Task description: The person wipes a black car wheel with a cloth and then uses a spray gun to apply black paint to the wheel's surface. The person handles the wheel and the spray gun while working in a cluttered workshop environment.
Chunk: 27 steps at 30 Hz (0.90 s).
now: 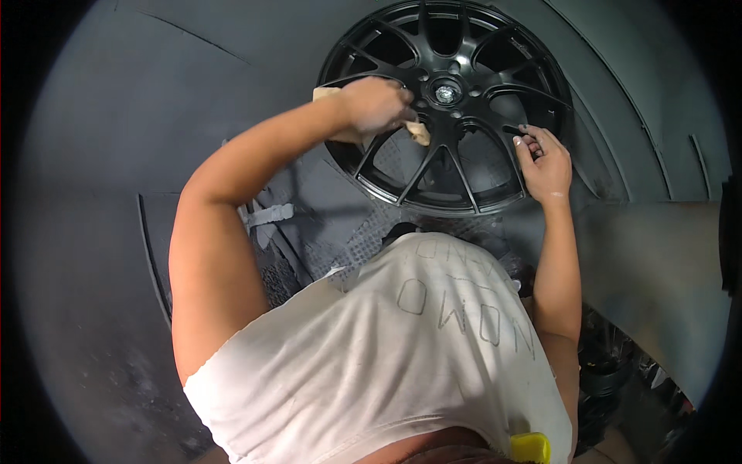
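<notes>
A black multi-spoke wheel rim (pixel 447 122) with a shiny centre piece (pixel 445 94) fills the upper middle. My left hand (pixel 375 104) is blurred over its left spokes, gripping a beige cloth (pixel 419 133) whose folds show below and left of the fingers. My right hand (pixel 545 162) is at the rim's right side, fingers curled near a spoke around a small dark object that I cannot clearly make out.
Dark, paint-dusted surfaces with strips and ridges (pixel 93 131) surround the rim. A greyish panel (pixel 649 263) lies at the right, with dark clutter (pixel 607 371) below it. My white-shirted torso fills the lower middle, with a yellow object (pixel 529 447) at its lower right.
</notes>
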Each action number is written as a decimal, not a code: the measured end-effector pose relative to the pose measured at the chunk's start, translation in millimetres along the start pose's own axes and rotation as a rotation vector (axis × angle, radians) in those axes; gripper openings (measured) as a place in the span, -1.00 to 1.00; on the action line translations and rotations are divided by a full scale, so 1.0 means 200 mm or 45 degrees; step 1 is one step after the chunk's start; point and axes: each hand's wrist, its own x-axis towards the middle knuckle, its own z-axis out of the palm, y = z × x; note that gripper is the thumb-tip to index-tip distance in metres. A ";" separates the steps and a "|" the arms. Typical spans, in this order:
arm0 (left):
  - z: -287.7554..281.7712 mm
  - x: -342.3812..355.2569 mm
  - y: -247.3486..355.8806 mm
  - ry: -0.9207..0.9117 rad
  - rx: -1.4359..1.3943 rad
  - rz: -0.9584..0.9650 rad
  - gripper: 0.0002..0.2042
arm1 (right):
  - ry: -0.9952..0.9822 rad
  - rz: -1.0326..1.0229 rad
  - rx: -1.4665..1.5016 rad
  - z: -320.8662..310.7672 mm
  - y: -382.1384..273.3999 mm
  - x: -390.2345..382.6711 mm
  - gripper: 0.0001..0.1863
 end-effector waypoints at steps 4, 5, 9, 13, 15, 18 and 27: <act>-0.06 -0.06 0.21 -0.165 -0.145 -0.499 -0.77 | 0.022 0.027 0.006 0.00 -0.02 -0.01 -0.76; -0.08 -0.04 0.25 -0.115 -0.179 -0.603 -0.79 | 0.016 0.018 0.000 0.01 -0.03 -0.01 -0.76; -0.02 0.14 0.31 0.164 -0.357 -0.790 -0.79 | 0.021 0.056 -0.004 0.01 -0.02 -0.01 -0.76; 0.02 0.20 0.42 0.301 -0.524 -0.886 -0.83 | 0.013 0.062 -0.001 0.02 -0.04 -0.01 -0.76; -0.01 0.10 0.48 0.253 -0.683 -0.734 -0.84 | 0.032 0.067 0.000 0.02 -0.04 -0.02 -0.77; -0.11 -0.19 0.56 -0.112 -0.808 -0.538 -0.83 | 0.047 0.048 0.024 0.02 -0.02 -0.02 -0.78; -0.14 -0.45 0.32 0.266 -0.752 -1.272 -0.73 | 0.045 0.052 0.071 0.03 -0.02 0.00 -0.81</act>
